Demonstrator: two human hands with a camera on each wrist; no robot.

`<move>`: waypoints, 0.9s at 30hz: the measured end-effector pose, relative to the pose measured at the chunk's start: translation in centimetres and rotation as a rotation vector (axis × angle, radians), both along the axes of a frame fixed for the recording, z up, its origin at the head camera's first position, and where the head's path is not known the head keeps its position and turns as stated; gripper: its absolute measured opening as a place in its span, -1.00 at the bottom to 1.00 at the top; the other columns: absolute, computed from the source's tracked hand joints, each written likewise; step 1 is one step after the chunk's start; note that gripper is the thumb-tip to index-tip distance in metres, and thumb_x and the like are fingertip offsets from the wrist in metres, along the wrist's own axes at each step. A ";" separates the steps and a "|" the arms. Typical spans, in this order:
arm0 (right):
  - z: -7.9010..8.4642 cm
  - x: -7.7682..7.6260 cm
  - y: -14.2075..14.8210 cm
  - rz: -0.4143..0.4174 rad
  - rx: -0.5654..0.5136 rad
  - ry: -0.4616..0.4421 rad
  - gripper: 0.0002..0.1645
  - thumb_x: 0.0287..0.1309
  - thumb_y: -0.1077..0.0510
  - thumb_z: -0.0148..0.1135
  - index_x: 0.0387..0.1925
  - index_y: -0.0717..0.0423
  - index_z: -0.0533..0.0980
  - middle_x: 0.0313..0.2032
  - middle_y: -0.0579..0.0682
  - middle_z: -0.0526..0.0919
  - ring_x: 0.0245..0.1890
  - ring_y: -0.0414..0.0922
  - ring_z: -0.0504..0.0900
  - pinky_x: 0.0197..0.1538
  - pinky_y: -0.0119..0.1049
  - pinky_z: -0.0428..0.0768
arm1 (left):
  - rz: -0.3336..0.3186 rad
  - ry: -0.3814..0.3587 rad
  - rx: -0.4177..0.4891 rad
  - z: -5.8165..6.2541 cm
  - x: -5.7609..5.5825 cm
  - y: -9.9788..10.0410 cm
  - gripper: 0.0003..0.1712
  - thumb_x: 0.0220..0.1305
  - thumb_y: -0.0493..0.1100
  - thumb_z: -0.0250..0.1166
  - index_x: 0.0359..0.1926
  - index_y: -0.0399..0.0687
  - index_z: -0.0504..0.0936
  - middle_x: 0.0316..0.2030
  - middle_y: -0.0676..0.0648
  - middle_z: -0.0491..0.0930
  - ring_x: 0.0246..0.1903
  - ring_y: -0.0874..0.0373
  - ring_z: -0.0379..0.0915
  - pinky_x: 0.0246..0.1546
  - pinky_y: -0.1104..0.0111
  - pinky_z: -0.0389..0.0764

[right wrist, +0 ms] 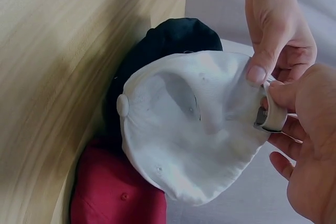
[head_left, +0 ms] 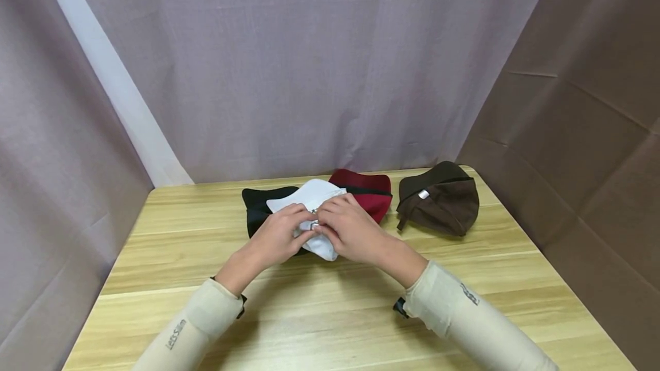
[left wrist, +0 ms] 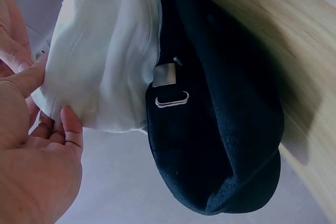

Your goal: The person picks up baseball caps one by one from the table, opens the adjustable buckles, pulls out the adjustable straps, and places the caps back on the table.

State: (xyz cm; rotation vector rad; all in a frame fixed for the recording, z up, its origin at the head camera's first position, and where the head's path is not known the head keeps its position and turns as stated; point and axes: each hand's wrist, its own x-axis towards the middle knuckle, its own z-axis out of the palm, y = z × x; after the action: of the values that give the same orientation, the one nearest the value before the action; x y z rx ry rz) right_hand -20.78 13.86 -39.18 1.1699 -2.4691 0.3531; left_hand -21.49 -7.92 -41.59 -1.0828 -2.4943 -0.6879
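A white baseball cap is held up between both hands in the head view, its bill pointing away. My right hand pinches the cap's back strap at a metal buckle, as the right wrist view shows. Thumb and fingers of my left hand grip the cap's back edge beside that strap. Under and left of the white cap lies a black cap, whose own metal clasp shows in the left wrist view. A dark red cap sits behind, to the right, partly covered.
A dark brown cap lies apart at the table's back right, its strap end hanging out. The wooden table meets grey curtains at the back and a brown cloth wall on the right.
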 end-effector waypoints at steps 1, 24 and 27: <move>0.0 0.0 0.0 0.003 -0.002 0.002 -0.81 0.47 0.09 0.32 -0.33 -0.01 0.60 -0.09 -0.10 0.79 0.10 -0.04 0.69 0.28 -0.04 0.50 | -0.001 -0.003 -0.001 0.0 0.0 0.0 -0.79 0.45 -0.04 0.43 0.00 0.02 0.80 -0.24 0.09 0.67 -0.31 0.27 0.42 -0.32 0.42 0.51; -0.3 0.0 1.8 0.081 -0.070 -0.171 -0.86 0.49 0.17 0.28 -0.28 0.04 0.63 0.07 -0.03 0.78 0.23 -0.01 0.66 0.41 0.07 0.52 | -0.039 -0.020 0.007 -0.2 0.0 -0.3 -0.68 0.42 -0.07 0.45 0.13 -0.03 0.78 -0.12 0.04 0.73 -0.19 0.21 0.57 -0.15 0.27 0.65; -0.3 -0.1 1.7 0.073 -0.077 -0.182 -0.80 0.51 0.14 0.27 -0.34 0.03 0.60 0.03 -0.05 0.78 0.21 -0.01 0.66 0.41 0.02 0.53 | -0.027 -0.015 -0.001 -0.3 -0.1 -0.2 -0.68 0.43 -0.07 0.45 0.12 -0.04 0.78 -0.13 0.05 0.72 -0.20 0.21 0.57 -0.15 0.27 0.65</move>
State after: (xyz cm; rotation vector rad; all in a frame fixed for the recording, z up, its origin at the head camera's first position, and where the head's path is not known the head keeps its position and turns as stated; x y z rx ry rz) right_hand -20.84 15.53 -39.44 1.2480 -2.5450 0.5940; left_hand -21.58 -8.12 -41.86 -1.1171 -2.4971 -0.7043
